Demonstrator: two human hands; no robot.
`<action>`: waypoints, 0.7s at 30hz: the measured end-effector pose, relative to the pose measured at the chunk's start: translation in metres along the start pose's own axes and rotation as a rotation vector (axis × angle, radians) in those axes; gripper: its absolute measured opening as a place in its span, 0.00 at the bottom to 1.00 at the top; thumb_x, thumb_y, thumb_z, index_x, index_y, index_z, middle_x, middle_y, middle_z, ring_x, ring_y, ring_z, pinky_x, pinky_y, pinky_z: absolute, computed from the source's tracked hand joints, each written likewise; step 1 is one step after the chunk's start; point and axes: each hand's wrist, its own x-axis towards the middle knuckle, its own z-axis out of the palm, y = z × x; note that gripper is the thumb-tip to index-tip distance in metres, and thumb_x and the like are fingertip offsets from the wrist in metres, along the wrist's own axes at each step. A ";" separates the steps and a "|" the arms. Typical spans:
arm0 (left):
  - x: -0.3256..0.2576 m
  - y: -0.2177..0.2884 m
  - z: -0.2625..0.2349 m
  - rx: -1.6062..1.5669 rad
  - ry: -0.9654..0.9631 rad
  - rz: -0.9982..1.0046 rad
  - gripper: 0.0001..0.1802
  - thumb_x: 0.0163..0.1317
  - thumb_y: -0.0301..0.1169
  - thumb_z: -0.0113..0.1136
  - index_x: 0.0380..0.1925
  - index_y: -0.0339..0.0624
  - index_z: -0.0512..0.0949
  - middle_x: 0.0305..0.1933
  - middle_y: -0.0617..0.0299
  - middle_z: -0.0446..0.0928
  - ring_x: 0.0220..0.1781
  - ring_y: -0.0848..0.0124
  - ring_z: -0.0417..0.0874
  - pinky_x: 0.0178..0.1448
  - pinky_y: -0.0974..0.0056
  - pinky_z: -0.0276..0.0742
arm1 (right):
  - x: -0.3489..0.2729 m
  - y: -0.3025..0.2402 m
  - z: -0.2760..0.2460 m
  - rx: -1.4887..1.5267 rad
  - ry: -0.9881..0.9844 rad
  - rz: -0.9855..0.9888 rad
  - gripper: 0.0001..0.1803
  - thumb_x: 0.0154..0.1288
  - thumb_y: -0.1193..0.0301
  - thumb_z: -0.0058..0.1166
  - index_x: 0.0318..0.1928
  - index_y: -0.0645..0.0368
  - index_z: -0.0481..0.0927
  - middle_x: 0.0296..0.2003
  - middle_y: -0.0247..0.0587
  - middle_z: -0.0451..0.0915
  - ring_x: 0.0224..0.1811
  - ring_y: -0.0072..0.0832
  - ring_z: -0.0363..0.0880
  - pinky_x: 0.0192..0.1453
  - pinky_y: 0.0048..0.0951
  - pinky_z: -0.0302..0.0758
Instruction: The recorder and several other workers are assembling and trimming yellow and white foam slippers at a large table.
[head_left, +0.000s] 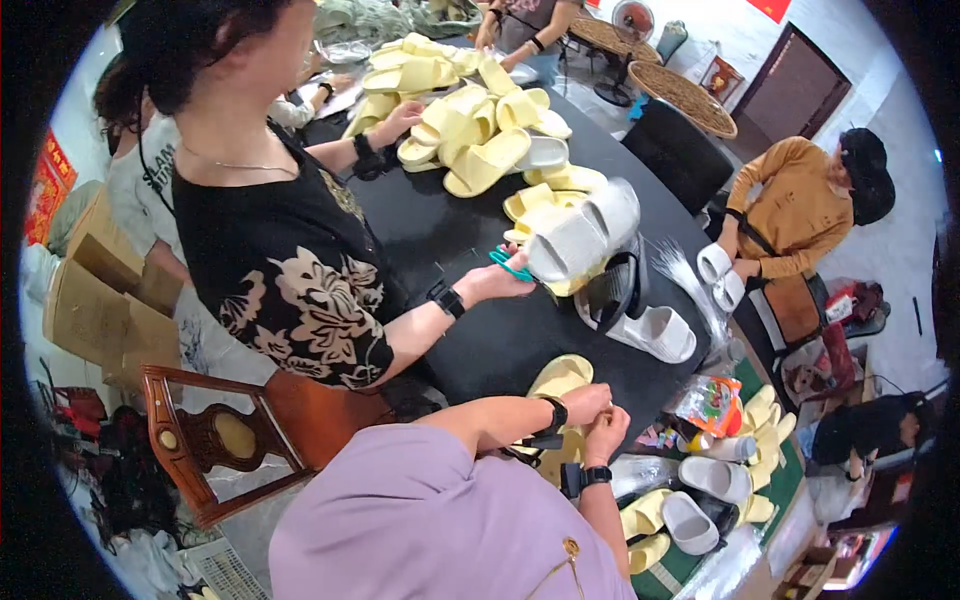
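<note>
Where the head view covers the work area, the left hand and the right hand are positioned with their fingertips close together at the black table. The fingers of both hands are bent inward; whether a small part is clamped between them cannot be told. One yellow slipper lies just beside the left wrist, on the table; a second yellow slipper shows partly between the two forearms. Each wrist carries a black band. Across the table, a co-worker in a black floral top holds pale grey slippers together with teal-handled scissors. A heap of yellow slippers occupies the far section. To the right, a seated person in a mustard top holds white slippers.
</note>
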 end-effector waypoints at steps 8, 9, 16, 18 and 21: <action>0.019 0.005 -0.043 -0.218 0.347 -0.041 0.04 0.51 0.27 0.57 0.26 0.38 0.74 0.30 0.51 0.74 0.37 0.53 0.74 0.43 0.54 0.71 | -0.015 0.014 -0.021 -0.087 0.049 -0.112 0.10 0.53 0.78 0.50 0.39 0.63 0.74 0.42 0.48 0.71 0.49 0.42 0.68 0.55 0.38 0.66; 0.021 0.002 -0.055 -0.125 0.523 0.028 0.05 0.48 0.25 0.60 0.26 0.39 0.74 0.31 0.51 0.74 0.38 0.53 0.74 0.44 0.54 0.71 | -0.018 0.003 -0.023 -0.113 0.062 -0.170 0.09 0.55 0.76 0.50 0.38 0.64 0.74 0.38 0.46 0.73 0.43 0.41 0.72 0.49 0.38 0.70; 0.051 -0.018 -0.110 0.131 0.762 -0.194 0.27 0.47 0.31 0.64 0.49 0.41 0.67 0.56 0.52 0.68 0.57 0.53 0.68 0.59 0.52 0.62 | -0.051 -0.032 -0.043 -0.183 -0.349 -0.020 0.16 0.60 0.57 0.50 0.28 0.57 0.79 0.25 0.48 0.79 0.29 0.47 0.79 0.32 0.42 0.75; 0.064 -0.016 -0.113 0.160 0.662 -0.191 0.32 0.47 0.36 0.66 0.52 0.40 0.66 0.58 0.51 0.67 0.59 0.52 0.66 0.60 0.52 0.62 | -0.048 -0.031 -0.043 -0.334 -0.588 0.065 0.25 0.61 0.47 0.47 0.29 0.58 0.81 0.26 0.49 0.80 0.30 0.46 0.80 0.34 0.42 0.76; 0.079 -0.010 -0.118 0.226 0.591 -0.191 0.34 0.41 0.40 0.72 0.47 0.37 0.70 0.45 0.51 0.74 0.49 0.51 0.74 0.54 0.53 0.68 | -0.049 -0.030 -0.038 -0.146 -0.594 0.086 0.30 0.60 0.43 0.46 0.29 0.60 0.80 0.24 0.52 0.80 0.29 0.45 0.80 0.34 0.41 0.75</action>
